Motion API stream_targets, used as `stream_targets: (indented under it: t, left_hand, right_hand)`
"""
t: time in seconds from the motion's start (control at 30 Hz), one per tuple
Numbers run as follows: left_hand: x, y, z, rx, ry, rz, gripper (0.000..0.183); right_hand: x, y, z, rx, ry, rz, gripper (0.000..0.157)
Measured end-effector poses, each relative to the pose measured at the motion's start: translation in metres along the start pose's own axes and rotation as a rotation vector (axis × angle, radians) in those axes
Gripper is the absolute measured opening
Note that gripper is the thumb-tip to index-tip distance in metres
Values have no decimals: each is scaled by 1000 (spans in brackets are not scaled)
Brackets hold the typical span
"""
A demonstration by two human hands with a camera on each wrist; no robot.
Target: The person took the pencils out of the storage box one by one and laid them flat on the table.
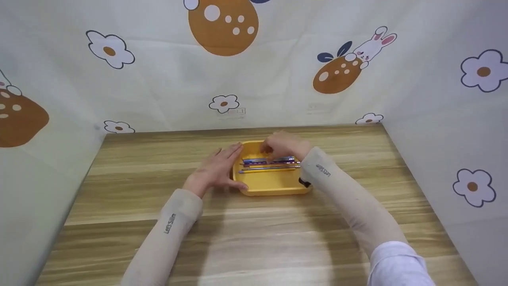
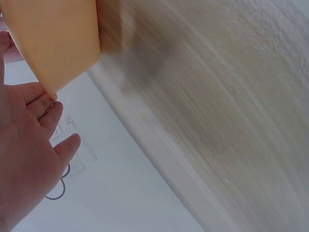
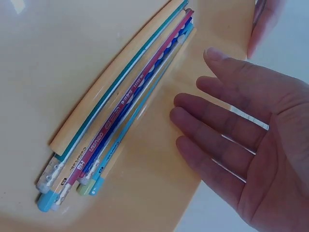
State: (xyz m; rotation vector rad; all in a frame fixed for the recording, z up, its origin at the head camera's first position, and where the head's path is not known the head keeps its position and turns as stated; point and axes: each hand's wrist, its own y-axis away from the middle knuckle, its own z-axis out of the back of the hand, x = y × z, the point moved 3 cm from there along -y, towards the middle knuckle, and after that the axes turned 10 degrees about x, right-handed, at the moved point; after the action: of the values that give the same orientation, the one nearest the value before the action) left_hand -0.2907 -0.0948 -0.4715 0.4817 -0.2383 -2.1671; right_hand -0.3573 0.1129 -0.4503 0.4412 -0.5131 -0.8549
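Observation:
A yellow plastic tray [image 1: 274,183] stands on the wooden table, with several pencils [image 3: 113,113] lying side by side in it. Their eraser ends and printed barrels show in the right wrist view. At the tray's left end, my left hand [image 1: 216,169] is spread, its thumb at the near corner and its fingers along the far corner. In the left wrist view, extended fingertips touch the tray's rim. My right hand [image 3: 241,130] hovers over the far side of the tray with loosely bent fingers, apart from the pencils and holding nothing.
Wood-grain tabletop [image 1: 254,246] surrounds the tray. A pale patterned cloth [image 1: 158,91] rises behind the table's back edge and along both sides. The right forearm passes over the tray's right end and hides part of it.

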Motion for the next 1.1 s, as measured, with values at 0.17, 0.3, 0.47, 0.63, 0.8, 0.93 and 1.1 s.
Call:
stream_targets:
  t: [0.17,0.3,0.47,0.63,0.8,0.93,1.1]
  left_hand:
    - [1,0,-1,-1,13,6,127]
    - [-2,-2,-5,2,24,3,127]
    - [-3,-3,-5,1,26,-4,127]
    - [1,0,-1,-2,9,15,127]
    - [1,-1,3,9,21,22,130]
    - [1,-2,5,8,32,31,129]
    - [2,-2,-1,11,67,36,127]
  right_hand:
    - [4,-5,-6,103,-90,-31,50]
    - [4,-6,-9,129,-126,-62,48]
    - [6,-7,-11,178,-106,-116,38]
    - [11,-10,-10,186,-88,-141,23]
    - [11,-12,-11,196,-65,-132,12]
    - [7,-13,-12,195,-74,-118,12]
    - [3,-12,-15,200,-148,-116,5]
